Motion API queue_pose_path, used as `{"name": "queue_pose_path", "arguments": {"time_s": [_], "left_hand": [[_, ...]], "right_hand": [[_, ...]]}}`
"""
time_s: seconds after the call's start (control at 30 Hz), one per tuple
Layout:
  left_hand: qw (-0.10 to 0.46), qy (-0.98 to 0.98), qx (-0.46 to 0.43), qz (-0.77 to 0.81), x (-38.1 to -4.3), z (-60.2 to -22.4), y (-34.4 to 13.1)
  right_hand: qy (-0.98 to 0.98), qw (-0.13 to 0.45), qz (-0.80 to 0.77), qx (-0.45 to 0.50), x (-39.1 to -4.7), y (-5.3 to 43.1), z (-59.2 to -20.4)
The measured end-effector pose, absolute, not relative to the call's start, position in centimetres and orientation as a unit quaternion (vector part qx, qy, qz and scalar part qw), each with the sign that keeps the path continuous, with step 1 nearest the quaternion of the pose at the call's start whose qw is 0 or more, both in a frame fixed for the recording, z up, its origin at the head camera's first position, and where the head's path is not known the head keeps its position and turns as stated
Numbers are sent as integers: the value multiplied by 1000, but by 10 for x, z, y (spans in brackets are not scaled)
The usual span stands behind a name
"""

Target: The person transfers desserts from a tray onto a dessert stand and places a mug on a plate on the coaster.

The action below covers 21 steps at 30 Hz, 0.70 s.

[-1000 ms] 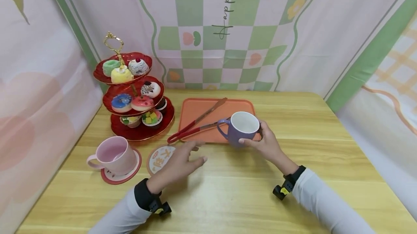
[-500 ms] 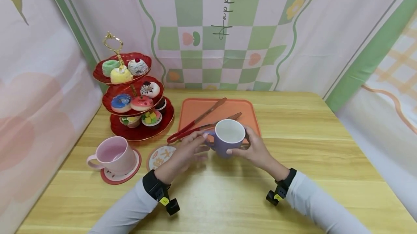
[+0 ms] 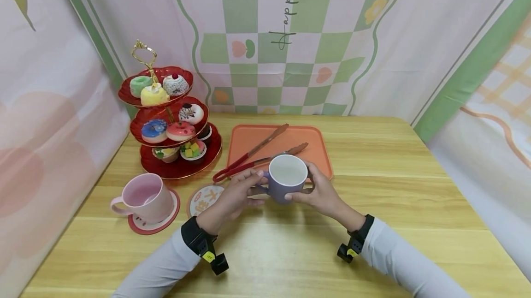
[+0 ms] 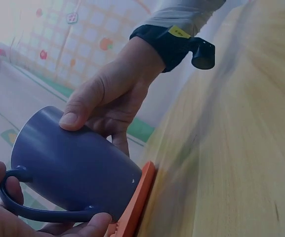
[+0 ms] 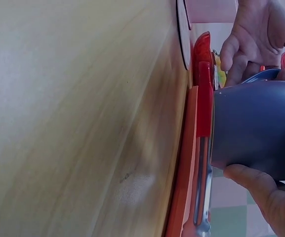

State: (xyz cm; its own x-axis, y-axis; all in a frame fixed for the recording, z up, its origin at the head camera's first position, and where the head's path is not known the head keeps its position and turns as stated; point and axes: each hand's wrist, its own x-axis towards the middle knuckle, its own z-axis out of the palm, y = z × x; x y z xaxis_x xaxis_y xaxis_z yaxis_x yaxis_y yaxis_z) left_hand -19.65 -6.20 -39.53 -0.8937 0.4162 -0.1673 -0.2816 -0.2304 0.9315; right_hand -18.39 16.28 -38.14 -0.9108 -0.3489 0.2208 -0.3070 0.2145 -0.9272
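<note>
A purple-blue mug (image 3: 279, 191) with a white inside is held off the table, just in front of the orange tray (image 3: 321, 152). My right hand (image 3: 322, 193) grips its right side, thumb on the front and fingers behind. On the other side my left hand (image 3: 230, 199) holds the handle (image 4: 48, 215), fingers curled about the loop in the left wrist view. Red-handled tongs (image 3: 242, 167) lie spread on the tray behind the mug. Below the left wrist and hand, a round coaster (image 3: 203, 201) is partly covered.
A pink mug (image 3: 145, 199) stands on a red-rimmed coaster (image 3: 145, 229) at the left. Behind it rises a three-tier red stand (image 3: 166, 169) with a gold handle, carrying donuts and cupcakes. A patterned cloth (image 3: 290, 72) hangs behind the wooden table (image 3: 394, 164).
The right hand has brought the mug left and nearer the body. The left hand has reached forward from above the coaster and taken the handle. Tray and tongs have stayed put.
</note>
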Motion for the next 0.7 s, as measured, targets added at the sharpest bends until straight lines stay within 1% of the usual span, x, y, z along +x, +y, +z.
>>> {"name": "queue_pose_path", "arguments": {"time_s": [0.07, 0.2, 0.4, 0.53, 0.7], "left_hand": [[222, 578, 60, 783, -196, -395, -63], [219, 580, 59, 783, -196, -396, -64], [219, 574, 58, 786, -195, -396, -66], [214, 570, 55, 792, -194, -395, -71], [202, 572, 59, 793, -194, -394, -82]], "right_hand": [[783, 19, -585, -211, -181, 161, -375], [784, 22, -583, -212, -180, 159, -375], [793, 19, -567, -223, -191, 165, -396], [813, 16, -522, -256, -195, 169, -400], [852, -9, -424, -308, -196, 178, -395]]}}
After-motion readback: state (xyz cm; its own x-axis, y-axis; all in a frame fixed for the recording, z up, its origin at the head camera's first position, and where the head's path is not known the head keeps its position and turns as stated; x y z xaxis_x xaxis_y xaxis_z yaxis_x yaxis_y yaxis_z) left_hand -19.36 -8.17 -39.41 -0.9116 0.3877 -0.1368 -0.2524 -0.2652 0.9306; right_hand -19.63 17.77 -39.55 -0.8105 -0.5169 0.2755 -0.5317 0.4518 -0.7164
